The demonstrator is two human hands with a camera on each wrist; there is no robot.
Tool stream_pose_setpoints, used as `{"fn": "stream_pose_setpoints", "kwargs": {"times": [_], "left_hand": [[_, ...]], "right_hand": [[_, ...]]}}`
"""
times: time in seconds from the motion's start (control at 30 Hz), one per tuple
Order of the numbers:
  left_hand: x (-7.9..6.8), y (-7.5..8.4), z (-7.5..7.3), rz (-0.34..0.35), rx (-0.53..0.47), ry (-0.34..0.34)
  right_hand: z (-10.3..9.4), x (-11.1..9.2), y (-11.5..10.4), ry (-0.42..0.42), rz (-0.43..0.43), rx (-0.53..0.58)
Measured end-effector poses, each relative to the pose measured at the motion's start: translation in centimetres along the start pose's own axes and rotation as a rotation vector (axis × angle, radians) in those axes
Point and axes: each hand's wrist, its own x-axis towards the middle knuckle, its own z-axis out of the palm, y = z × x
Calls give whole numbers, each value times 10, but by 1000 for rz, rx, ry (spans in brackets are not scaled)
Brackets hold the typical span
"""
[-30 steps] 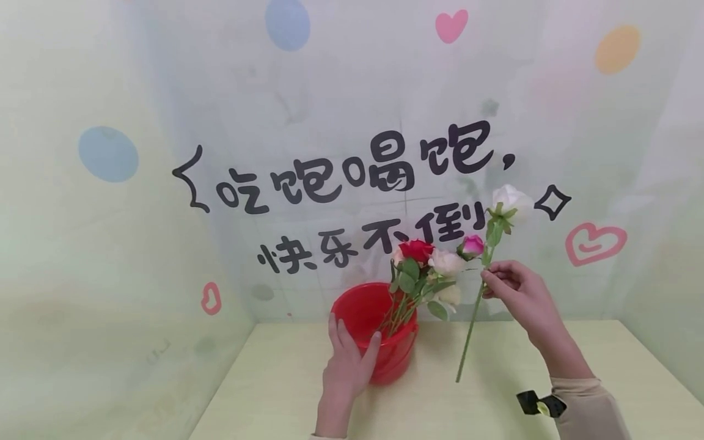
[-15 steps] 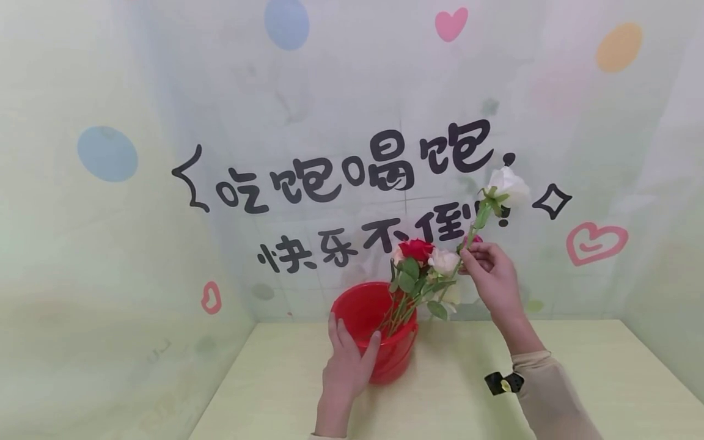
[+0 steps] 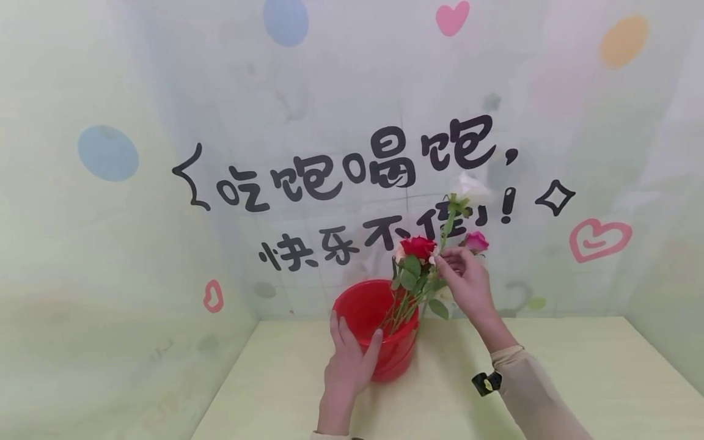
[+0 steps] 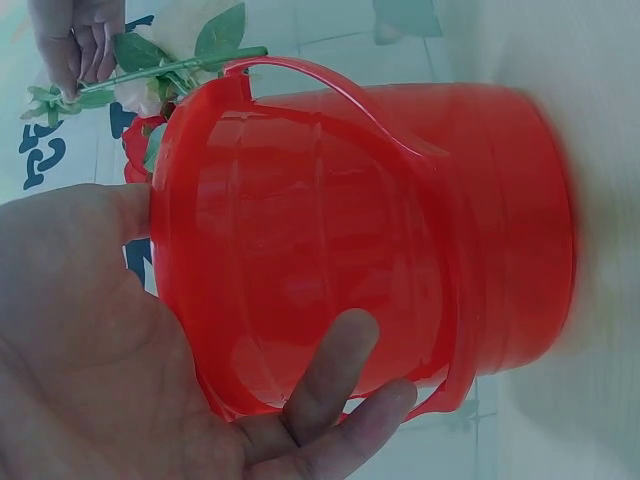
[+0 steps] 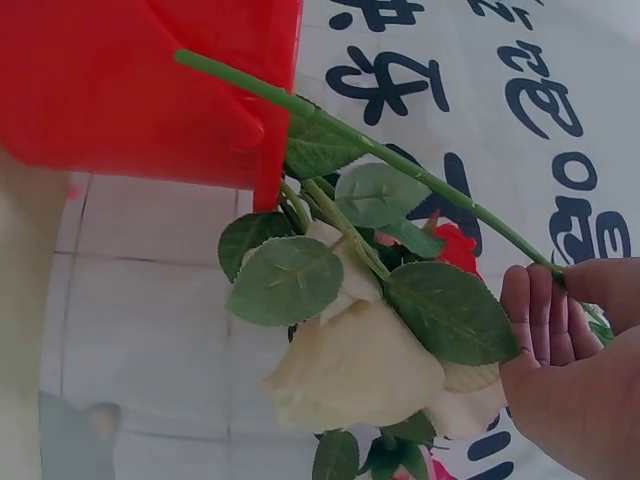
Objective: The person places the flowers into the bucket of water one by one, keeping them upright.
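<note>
A red bucket stands on the table, leaning flowers sticking out over its right side. My left hand grips its near rim, the thumb at the front and the fingers along the left side. Between thumb and fingers, my right hand pinches the stem of a white rose, its bloom pointing up. In the right wrist view the green stem slants across the bucket's rim, its cut end over the red wall. A red rose, pink flower and cream rose are by the right hand.
The pale wooden table meets a printed backdrop with dark lettering behind the bucket. The bucket's thin red handle hangs against its side. A black device sits on the right wrist.
My right hand has moved left with the white rose, bringing its stem from beside the bucket to the flowers at the rim. The left hand stays on the bucket.
</note>
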Motion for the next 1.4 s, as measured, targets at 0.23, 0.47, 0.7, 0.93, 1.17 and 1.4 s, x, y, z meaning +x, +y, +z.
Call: {"fn": "stream_pose_setpoints", "kwargs": {"times": [0.23, 0.47, 0.7, 0.93, 1.17, 1.4], "left_hand": [[0, 4, -2, -4, 4, -8], [-2, 3, -1, -4, -9, -6], [-1, 3, 0, -35, -20, -17], [0, 2, -3, -25, -13, -12], [2, 1, -2, -5, -22, -1], [1, 1, 0, -9, -22, -4]], "right_hand": [[3, 7, -11, 22, -27, -31], [10, 17, -18, 37, -61, -12], [16, 15, -25, 59, -65, 64], [27, 13, -37, 69, -88, 145], [42, 12, -23, -22, -64, 25], [48, 3, -3, -70, -8, -97]]}}
